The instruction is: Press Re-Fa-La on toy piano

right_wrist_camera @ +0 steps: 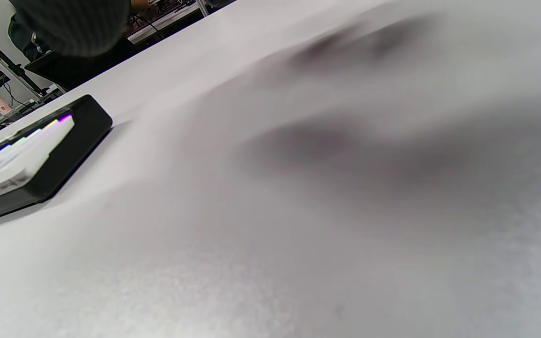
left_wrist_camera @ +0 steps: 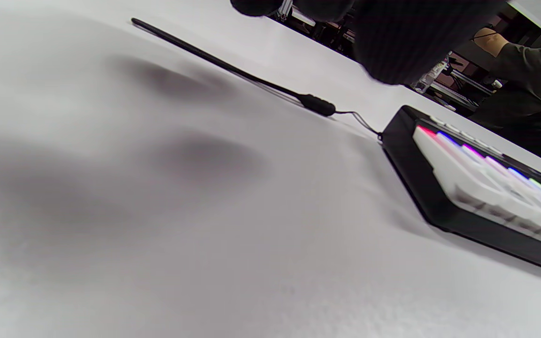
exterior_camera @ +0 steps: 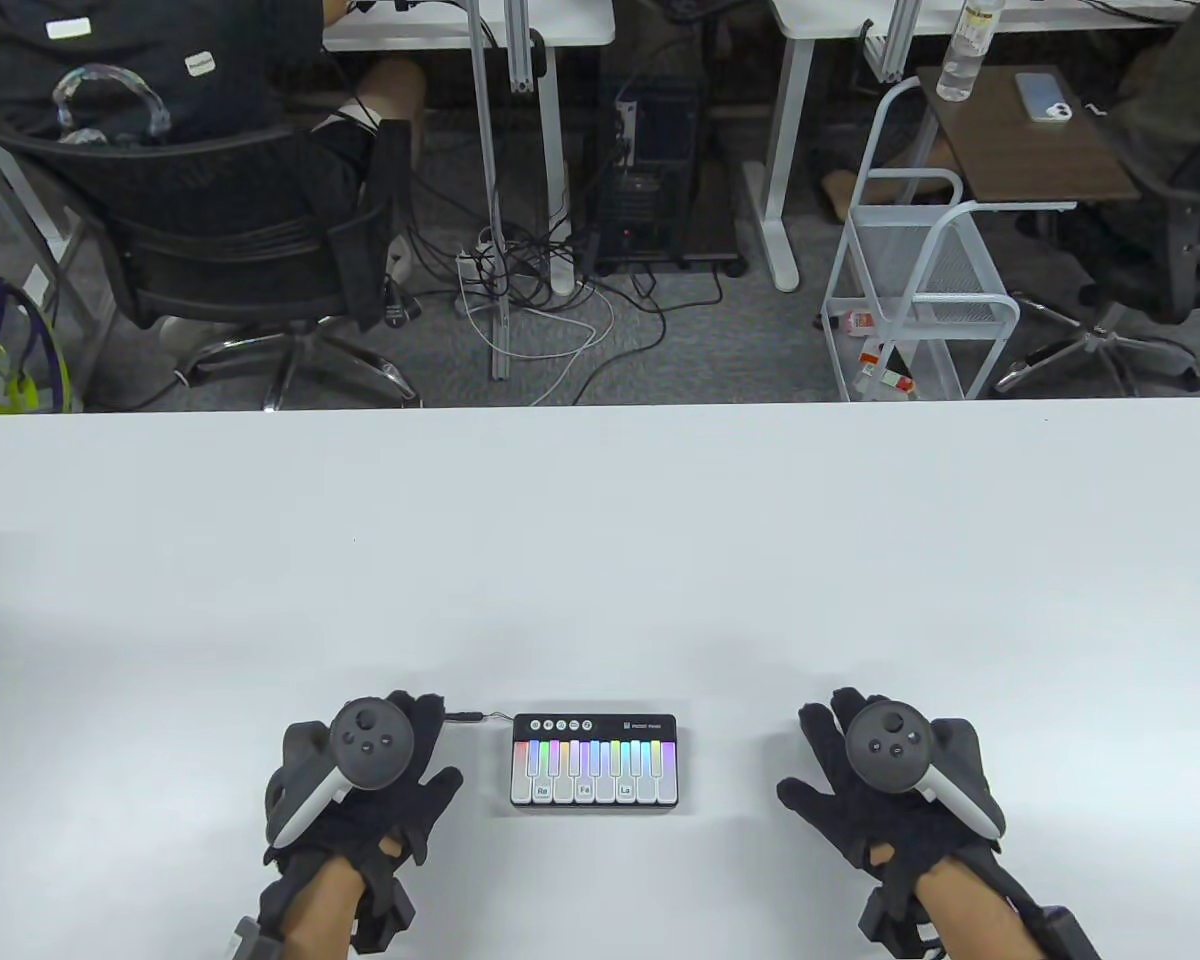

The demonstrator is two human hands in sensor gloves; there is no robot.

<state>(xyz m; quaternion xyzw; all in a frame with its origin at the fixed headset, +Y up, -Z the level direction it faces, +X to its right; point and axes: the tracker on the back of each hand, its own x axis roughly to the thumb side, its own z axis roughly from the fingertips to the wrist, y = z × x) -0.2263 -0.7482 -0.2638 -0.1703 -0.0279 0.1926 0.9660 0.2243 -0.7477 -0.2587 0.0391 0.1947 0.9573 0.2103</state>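
Waiting to start, both hands lie spread flat, left hand (exterior_camera: 360, 790) at 9 o'clock, right hand (exterior_camera: 885, 790) at 3 o'clock of the toy piano (exterior_camera: 595, 762); next, reach the Re key (exterior_camera: 542, 790).

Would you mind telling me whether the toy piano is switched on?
On: the toy piano's keys glow in rainbow colours along their tops.

Toy piano (exterior_camera: 596, 762) bottom center on white surface (exterior_camera: 600, 560); left hand (exterior_camera: 360, 790) and right hand (exterior_camera: 890, 780) flank it, fingers spread, not touching.
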